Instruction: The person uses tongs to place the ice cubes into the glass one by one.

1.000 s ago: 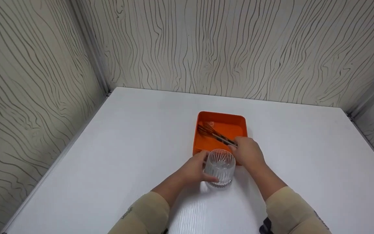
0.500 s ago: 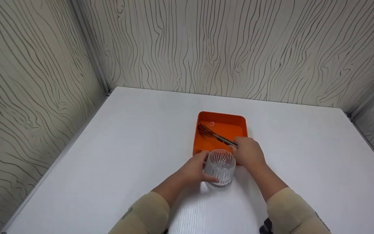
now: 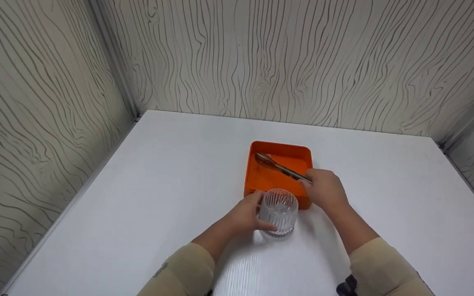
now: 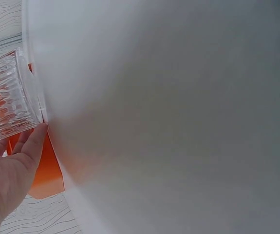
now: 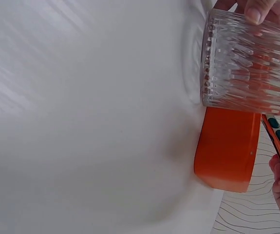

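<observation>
A clear ribbed glass tumbler (image 3: pixel 279 213) stands at the near side of a shallow orange tray (image 3: pixel 257 179). My left hand (image 3: pixel 247 213) holds the tumbler from its left, thumb across the front near the base. In the left wrist view, fingers of that hand (image 4: pixel 13 175) curve along the glass (image 4: pixel 10 97). My right hand (image 3: pixel 325 189) grips slim metal tongs (image 3: pixel 283 169) by the handle end, over the tray's right rim. Their rounded ends lie over the tray's left part. In the right wrist view the tongs (image 5: pixel 277 146) show dark oval spots, partly covered by fingers.
A white table (image 3: pixel 171 185) spreads around the tray and glass. Wood-grain patterned panels rise behind it (image 3: pixel 237 61) and along the left side (image 3: pixel 35 123). The tumbler overlaps the tray's near wall in the head view.
My right hand has moved a little to the right, taking the tongs with it. The two ends of the tongs appear closer together. The left hand and tumbler have stayed put.
</observation>
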A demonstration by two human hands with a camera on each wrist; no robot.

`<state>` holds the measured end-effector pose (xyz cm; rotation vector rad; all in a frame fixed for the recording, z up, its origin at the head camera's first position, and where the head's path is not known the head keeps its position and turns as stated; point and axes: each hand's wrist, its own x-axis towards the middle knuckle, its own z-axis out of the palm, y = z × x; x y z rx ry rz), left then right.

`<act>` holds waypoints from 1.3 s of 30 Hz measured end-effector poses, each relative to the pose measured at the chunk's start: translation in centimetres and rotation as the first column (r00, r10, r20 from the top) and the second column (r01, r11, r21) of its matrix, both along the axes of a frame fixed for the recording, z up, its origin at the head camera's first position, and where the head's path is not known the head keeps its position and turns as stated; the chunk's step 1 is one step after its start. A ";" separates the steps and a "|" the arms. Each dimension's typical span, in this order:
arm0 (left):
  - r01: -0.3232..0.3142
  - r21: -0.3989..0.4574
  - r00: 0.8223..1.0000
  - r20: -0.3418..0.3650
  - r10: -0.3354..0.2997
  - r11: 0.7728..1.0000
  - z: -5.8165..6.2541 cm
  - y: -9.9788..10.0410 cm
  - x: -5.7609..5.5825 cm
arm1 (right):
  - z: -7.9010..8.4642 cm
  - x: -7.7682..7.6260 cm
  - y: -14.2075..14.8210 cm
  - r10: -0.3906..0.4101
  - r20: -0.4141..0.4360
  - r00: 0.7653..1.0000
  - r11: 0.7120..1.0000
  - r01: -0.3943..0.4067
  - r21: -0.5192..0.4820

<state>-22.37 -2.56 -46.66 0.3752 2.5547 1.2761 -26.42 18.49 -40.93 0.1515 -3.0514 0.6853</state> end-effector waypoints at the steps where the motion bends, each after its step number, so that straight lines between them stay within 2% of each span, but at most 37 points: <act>1: -0.002 -0.001 1.000 0.001 0.002 1.000 0.0 0.0 0.0 | 0.2 0.1 0.2 0.001 0.001 1.000 1.000 -0.001 -0.010; 5: -0.014 0.002 1.000 0.018 0.014 1.000 0.1 0.1 0.1 | 1.0 0.3 1.0 0.002 0.009 1.000 0.999 -0.001 -0.034; 11: -0.011 0.012 1.000 0.027 0.011 1.000 0.1 0.1 0.2 | 2.1 1.1 2.5 -0.001 -0.001 1.000 1.000 0.001 -0.020; 17: -0.007 0.022 0.999 0.032 0.007 1.000 -0.1 0.1 0.1 | 3.1 2.1 3.9 0.016 -0.051 0.999 1.000 -0.017 -0.013; 23: 0.011 0.022 1.000 0.009 -0.011 1.000 -0.1 0.1 -0.1 | 4.1 3.5 5.2 0.045 -0.108 0.993 0.998 -0.050 -0.041; 32: -0.010 0.012 0.999 0.032 0.010 1.000 -0.1 0.3 -0.1 | 5.0 5.7 6.6 0.067 -0.135 0.989 0.996 -0.073 -0.042; 39: -0.009 0.009 1.000 0.019 0.009 1.000 0.0 0.2 -0.1 | 5.2 7.1 7.2 0.092 -0.142 0.986 0.994 -0.098 -0.039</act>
